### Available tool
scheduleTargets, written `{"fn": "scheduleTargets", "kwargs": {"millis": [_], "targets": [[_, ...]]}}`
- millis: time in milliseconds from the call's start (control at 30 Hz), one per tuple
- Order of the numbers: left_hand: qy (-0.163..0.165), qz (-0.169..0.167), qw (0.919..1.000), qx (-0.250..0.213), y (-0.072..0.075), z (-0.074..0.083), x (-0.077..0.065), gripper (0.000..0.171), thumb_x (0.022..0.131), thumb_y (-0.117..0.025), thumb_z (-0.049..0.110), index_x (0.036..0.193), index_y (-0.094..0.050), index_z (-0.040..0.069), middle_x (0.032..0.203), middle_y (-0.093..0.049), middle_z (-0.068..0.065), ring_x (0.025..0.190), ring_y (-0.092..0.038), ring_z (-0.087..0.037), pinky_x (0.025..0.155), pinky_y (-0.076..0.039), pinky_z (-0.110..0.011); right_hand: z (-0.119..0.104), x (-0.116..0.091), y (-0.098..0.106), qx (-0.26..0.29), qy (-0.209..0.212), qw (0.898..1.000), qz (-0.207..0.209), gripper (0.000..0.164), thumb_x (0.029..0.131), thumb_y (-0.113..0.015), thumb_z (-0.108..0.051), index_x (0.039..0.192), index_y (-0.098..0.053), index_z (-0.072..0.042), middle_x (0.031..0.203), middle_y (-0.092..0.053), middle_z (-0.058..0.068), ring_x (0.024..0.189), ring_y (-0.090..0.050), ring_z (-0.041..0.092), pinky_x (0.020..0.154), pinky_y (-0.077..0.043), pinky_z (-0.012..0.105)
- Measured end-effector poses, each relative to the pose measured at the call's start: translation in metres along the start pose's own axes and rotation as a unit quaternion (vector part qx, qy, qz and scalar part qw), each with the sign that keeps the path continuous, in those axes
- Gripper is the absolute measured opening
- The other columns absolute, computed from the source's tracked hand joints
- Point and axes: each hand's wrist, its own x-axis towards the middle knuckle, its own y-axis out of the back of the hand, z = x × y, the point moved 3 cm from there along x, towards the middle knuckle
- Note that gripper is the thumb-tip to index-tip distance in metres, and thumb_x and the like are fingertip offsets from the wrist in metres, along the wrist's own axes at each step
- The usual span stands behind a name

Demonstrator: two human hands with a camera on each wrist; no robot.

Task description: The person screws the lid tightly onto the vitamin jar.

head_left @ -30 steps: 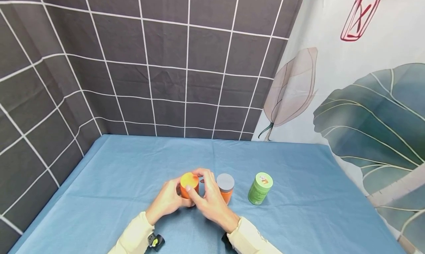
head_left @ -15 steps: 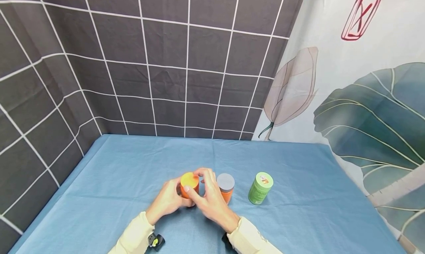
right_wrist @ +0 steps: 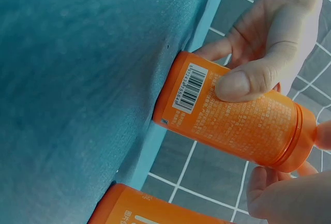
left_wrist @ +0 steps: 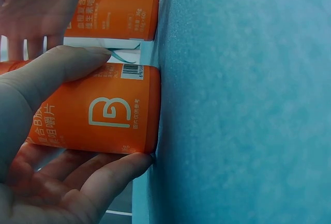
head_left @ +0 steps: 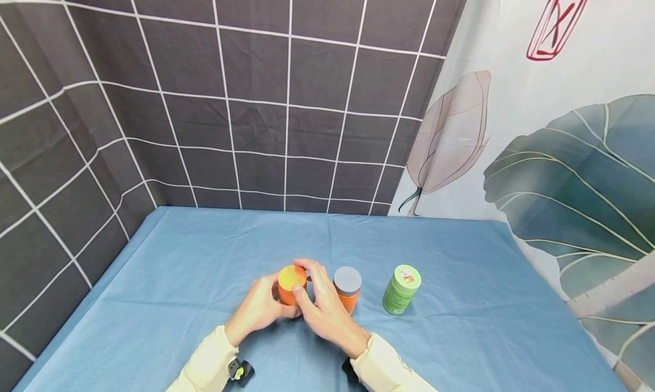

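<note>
My left hand (head_left: 260,306) grips the body of an orange plastic bottle (left_wrist: 103,113) with printed white lettering and a barcode, its base against the blue cloth. Thumb and fingers wrap it from opposite sides. At its top, the fingers and thumb of my right hand (head_left: 326,312) pinch the round orange lid (head_left: 292,277), which looks yellowish from above. The lid sits on the bottle in the right wrist view (right_wrist: 302,140). Just right of my right hand stands a second orange bottle (head_left: 349,301) with a grey lid, partly hidden by that hand.
A green bottle (head_left: 399,294) with a label on its light green lid stands farther right. Blue cloth (head_left: 204,255) covers the table. Behind it hangs a dark grey curtain (head_left: 256,124) with white grid lines, and a white leaf-patterned one (head_left: 460,193) on the right.
My right thumb has shifted slightly right along the lid's near edge, and the right fingers have moved a little around its far side. The left hand and all the bottles stay in place.
</note>
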Motion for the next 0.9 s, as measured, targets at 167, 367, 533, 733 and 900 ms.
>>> {"fn": "scheduleTargets", "kwargs": {"millis": [167,367,533,733,900], "targets": [[-0.004,0.001,1.0,0.002,0.0004,0.0,0.0004,0.06,0.052,-0.086,0.019,0.107,-0.062,0.016,0.089,-0.063,0.008,0.076,-0.054,-0.009,0.072,-0.046,-0.028,-0.0003,0.0004,-0.0003,-0.008,0.0,1.0,0.003,0.037,0.094,-0.048,-0.024,0.128,-0.042,-0.011,0.125,-0.045,-0.001,0.107,-0.045,0.011,0.089,-0.04,0.038],[-0.006,0.002,1.0,-0.003,0.0009,0.0009,0.0005,0.057,0.054,-0.085,0.02,0.106,-0.062,0.015,0.086,-0.062,0.008,0.073,-0.054,-0.009,0.069,-0.046,-0.029,0.0001,0.0013,0.0002,-0.009,0.004,1.0,0.023,0.041,0.091,-0.055,-0.028,0.125,-0.042,-0.01,0.122,-0.046,-0.002,0.108,-0.044,0.011,0.089,-0.04,0.038],[-0.005,0.0,1.0,-0.003,0.0008,0.0018,0.0011,0.058,0.054,-0.084,0.019,0.108,-0.062,0.016,0.085,-0.062,0.009,0.073,-0.054,-0.009,0.069,-0.046,-0.027,0.0011,0.0014,0.0004,-0.002,-0.023,0.999,0.035,0.041,0.089,-0.058,-0.035,0.121,-0.044,-0.015,0.118,-0.045,-0.007,0.106,-0.043,0.008,0.088,-0.041,0.038],[-0.007,-0.001,1.0,0.002,0.0008,0.002,0.0005,0.054,0.055,-0.084,0.019,0.104,-0.063,0.018,0.082,-0.062,0.01,0.071,-0.053,-0.008,0.067,-0.045,-0.026,0.0017,0.0003,0.0,-0.001,-0.048,0.998,0.04,0.043,0.086,-0.061,-0.04,0.118,-0.044,-0.018,0.114,-0.044,-0.008,0.104,-0.041,0.007,0.087,-0.04,0.036],[-0.006,0.002,0.9999,0.008,0.0007,0.0014,0.0005,0.052,0.054,-0.085,0.019,0.101,-0.063,0.017,0.083,-0.062,0.01,0.071,-0.053,-0.008,0.068,-0.045,-0.026,0.0011,0.0001,-0.0007,-0.009,-0.036,0.999,0.024,0.046,0.09,-0.056,-0.037,0.128,-0.038,-0.02,0.124,-0.043,-0.002,0.112,-0.041,0.01,0.09,-0.04,0.036]]}}
